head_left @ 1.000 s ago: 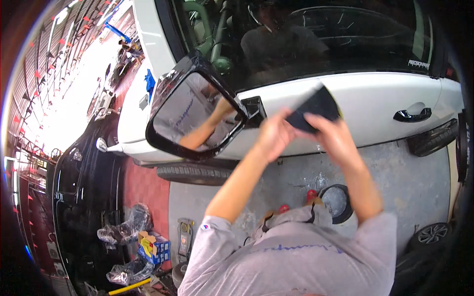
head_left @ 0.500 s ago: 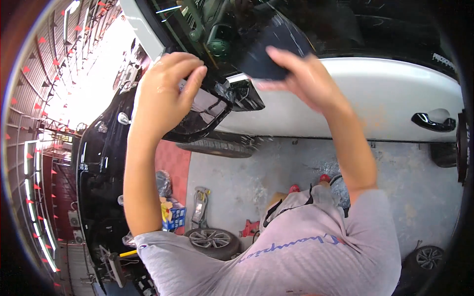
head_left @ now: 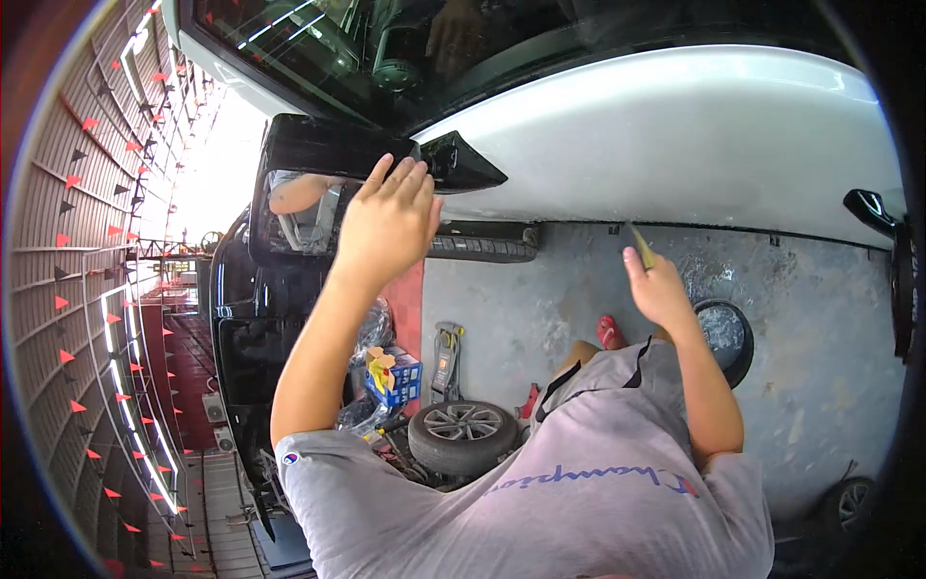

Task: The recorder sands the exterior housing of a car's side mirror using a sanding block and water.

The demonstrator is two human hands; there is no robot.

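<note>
My left hand (head_left: 391, 217) lies with fingers stretched on the black side mirror (head_left: 333, 143) of a white car, over the edge of its glass. The mirror's triangular mount (head_left: 453, 162) meets the door (head_left: 656, 116) just right of my fingers. My right hand (head_left: 656, 289) is lowered in front of the door's lower part, gripping a thin flat pad (head_left: 640, 244), seen nearly edge-on with a yellowish face. The dark side window (head_left: 463, 48) runs along the top of the view.
A black car (head_left: 236, 338) stands at left. On the floor are a loose wheel (head_left: 461, 425), a floor jack (head_left: 446, 362), a blue box (head_left: 394, 381) and a bucket of water (head_left: 743, 343). A door handle (head_left: 866, 207) juts at right.
My left hand left the pad, rose to the mirror and now lies flatter on it. My right hand lifted the pad to the window, then brought it down and rightward, turning it edge-on.
</note>
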